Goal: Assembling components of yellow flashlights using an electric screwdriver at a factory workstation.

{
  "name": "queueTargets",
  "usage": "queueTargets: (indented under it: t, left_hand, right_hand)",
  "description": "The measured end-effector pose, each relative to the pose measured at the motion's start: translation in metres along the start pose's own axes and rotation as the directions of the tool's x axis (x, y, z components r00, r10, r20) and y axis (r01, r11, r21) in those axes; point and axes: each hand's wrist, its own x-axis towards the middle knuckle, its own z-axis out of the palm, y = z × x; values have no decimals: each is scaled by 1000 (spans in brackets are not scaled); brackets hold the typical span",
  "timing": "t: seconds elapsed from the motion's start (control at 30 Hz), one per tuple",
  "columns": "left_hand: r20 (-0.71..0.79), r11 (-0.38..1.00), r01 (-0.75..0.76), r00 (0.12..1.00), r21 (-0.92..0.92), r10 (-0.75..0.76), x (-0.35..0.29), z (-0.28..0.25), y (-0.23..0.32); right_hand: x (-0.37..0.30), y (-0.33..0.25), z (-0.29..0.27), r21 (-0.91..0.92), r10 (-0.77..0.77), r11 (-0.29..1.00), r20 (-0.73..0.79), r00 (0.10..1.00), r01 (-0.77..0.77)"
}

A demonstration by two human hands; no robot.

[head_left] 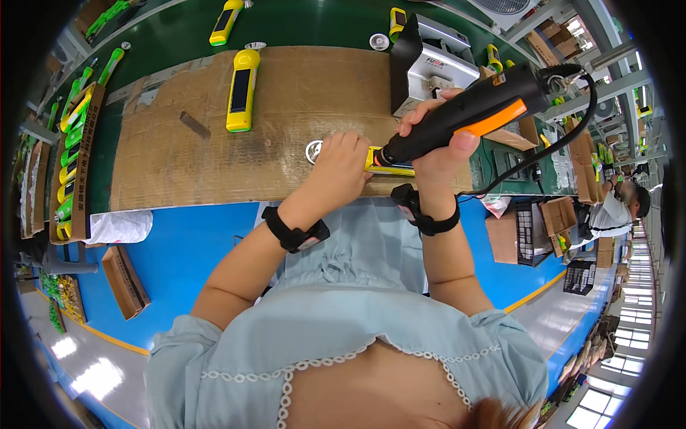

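Observation:
My right hand (441, 159) is wrapped round a black electric screwdriver (457, 114) with an orange lever and a cable at its rear. The driver's tip points down-left and meets a yellow flashlight (397, 171) lying on the cardboard. With fingers closed over it, my left hand (339, 169) presses this flashlight down and hides its middle. Its round silver lamp head (314, 151) shows left of my knuckles. Farther left lies another yellow flashlight (241, 91) with a dark panel along its body. Whether the tip sits in a screw is too small to tell.
A cardboard sheet (164, 150) covers the green bench. Behind my right hand stands a grey metal machine (432, 61). A carton (84, 164) of yellow and green flashlights stands at the left edge. The screwdriver cable (564, 143) loops down right. At far right is another person (614, 214).

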Motion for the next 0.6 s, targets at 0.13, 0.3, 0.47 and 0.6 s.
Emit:
queueTargets:
  t: [0.13, 0.3, 0.47, 0.6]
  left_hand:
    - [43, 1000, 10, 999, 7, -10, 3, -4, -3]
    - [64, 1000, -10, 998, 12, 9, 13, -9, -11]
    - [131, 999, 29, 991, -16, -27, 20, -11, -15]
    - [158, 998, 55, 986, -30, -49, 18, -9, -12]
  right_hand:
    - [5, -4, -8, -110, 64, 992, 73, 995, -56]
    - [17, 1, -9, -79, 56, 996, 150, 987, -45]
    - [22, 6, -9, -77, 73, 995, 166, 983, -61]
    - [17, 6, -11, -57, 83, 996, 180, 980, -73]
